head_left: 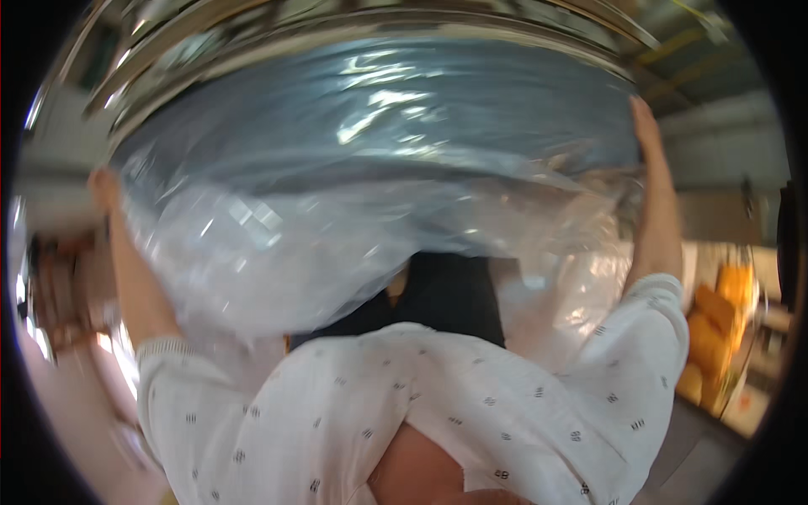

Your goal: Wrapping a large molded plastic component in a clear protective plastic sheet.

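Note:
A wide blue-grey piece [278, 118] in glossy clear plastic stretches across the view in front of me; its exact kind is hidden by the wrapping. My left hand [103, 188] grips its left end, with the fingers curled and somewhat blurred. At the opposite end, my right hand [645, 126] holds the right edge, fingers pressed along its side. Loose clear plastic film [244, 252] hangs from the near side toward my body, crumpled and shiny. Both arms are spread wide.
Beyond the wrapped piece run long pale bars or rails [202, 34], stacked across the top. Yellow-orange items [715, 328] stand at the right beside a dark surface. Reddish-brown shapes [63, 286] lie at the left, blurred. The loose film hangs over my dark trousers [446, 295].

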